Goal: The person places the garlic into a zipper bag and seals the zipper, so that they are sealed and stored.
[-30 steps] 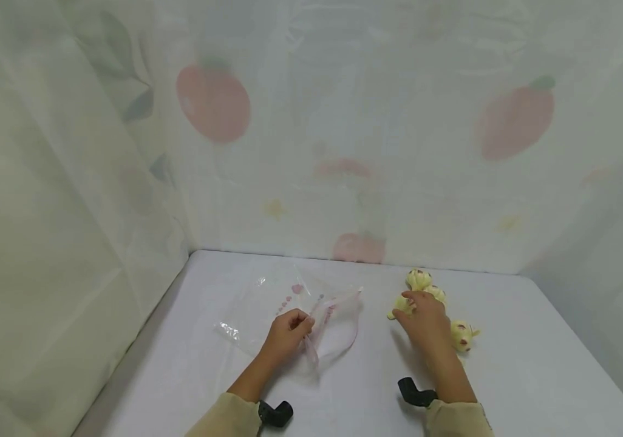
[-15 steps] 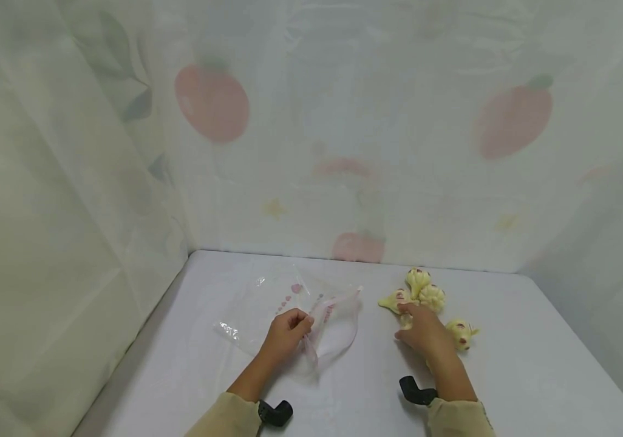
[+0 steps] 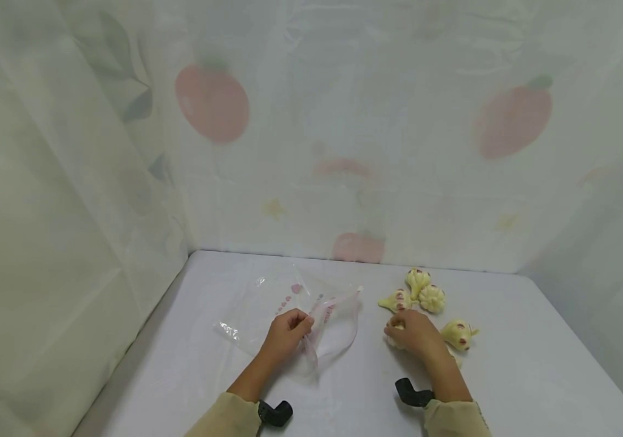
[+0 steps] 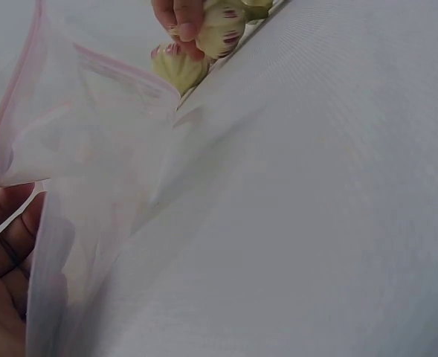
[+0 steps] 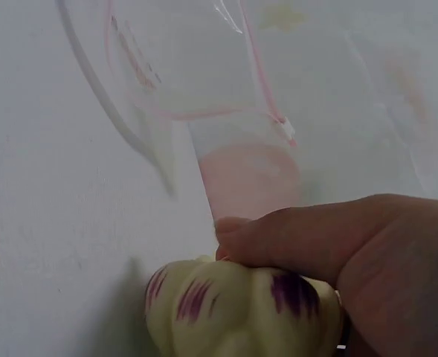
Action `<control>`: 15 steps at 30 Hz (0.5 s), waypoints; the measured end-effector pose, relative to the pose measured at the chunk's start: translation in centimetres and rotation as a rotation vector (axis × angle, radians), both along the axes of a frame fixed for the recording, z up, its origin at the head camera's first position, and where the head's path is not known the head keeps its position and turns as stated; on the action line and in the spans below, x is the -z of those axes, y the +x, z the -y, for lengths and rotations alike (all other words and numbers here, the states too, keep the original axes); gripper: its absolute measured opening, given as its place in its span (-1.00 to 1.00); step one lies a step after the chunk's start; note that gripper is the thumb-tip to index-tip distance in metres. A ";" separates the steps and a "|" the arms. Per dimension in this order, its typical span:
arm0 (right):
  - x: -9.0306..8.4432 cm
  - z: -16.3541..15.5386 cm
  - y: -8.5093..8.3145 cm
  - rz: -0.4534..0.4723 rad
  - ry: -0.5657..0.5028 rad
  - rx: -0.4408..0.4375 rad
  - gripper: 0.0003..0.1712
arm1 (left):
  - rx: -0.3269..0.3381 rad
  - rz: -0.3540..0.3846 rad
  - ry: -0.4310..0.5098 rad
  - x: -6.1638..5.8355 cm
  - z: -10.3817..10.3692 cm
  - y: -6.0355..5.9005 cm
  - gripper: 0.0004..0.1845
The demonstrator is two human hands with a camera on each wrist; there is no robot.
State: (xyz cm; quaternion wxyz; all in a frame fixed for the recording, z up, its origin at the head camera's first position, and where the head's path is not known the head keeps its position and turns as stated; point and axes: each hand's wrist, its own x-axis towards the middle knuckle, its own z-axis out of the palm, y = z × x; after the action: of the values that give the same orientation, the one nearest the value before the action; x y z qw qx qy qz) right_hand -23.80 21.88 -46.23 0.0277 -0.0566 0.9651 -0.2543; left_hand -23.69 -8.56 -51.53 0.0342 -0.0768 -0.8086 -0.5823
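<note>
From the head camera I see my left hand (image 3: pixel 288 335) pinching the pink-edged rim of a clear zip bag (image 3: pixel 311 309) that lies on the white surface (image 3: pixel 535 364), while my right hand (image 3: pixel 415 332) has its grip curled around a garlic toy (image 3: pixel 396 340), near the bag's mouth, and three more garlic toys (image 3: pixel 426 298) lie just behind it. The left wrist view shows the bag (image 4: pixel 85 186) held open beside my fingers (image 4: pixel 3 238), and across the opening the right hand (image 4: pixel 180 13) carries the yellow garlic toy (image 4: pixel 220 33). In the right wrist view the grip is closed over this garlic toy (image 5: pixel 233 309), which has purple stripes, and the open bag (image 5: pixel 204 82) is just in front of it.
</note>
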 end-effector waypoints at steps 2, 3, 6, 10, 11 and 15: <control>0.0 0.1 0.0 -0.035 -0.013 -0.015 -0.90 | 0.007 -0.004 0.005 0.1 0.0 0.0 -0.79; 0.0 0.2 0.1 -0.054 -0.026 -0.016 -0.91 | 0.011 -0.004 0.010 0.1 0.1 0.0 -0.79; -0.1 0.2 0.1 -0.125 -0.092 -0.021 -0.90 | 0.017 0.001 0.007 0.1 0.1 0.0 -0.79; -0.5 0.4 0.3 -0.200 -0.222 -0.009 -0.83 | 0.017 0.008 -0.005 0.1 0.0 -0.1 -0.78; -0.6 0.5 0.3 -0.203 -0.256 -0.002 -0.81 | 0.017 0.007 -0.008 0.1 0.0 -0.1 -0.78; -0.9 0.8 0.4 -0.180 -0.363 0.025 -0.72 | 0.015 0.003 -0.016 0.2 0.1 -0.1 -0.77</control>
State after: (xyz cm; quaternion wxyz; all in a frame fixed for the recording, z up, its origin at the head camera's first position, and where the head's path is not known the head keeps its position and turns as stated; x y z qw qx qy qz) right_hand -23.40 21.10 -45.29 -0.0723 -0.0713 0.9026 -0.4183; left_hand -23.81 -8.63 -51.73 0.0278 -0.0821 -0.8126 -0.5763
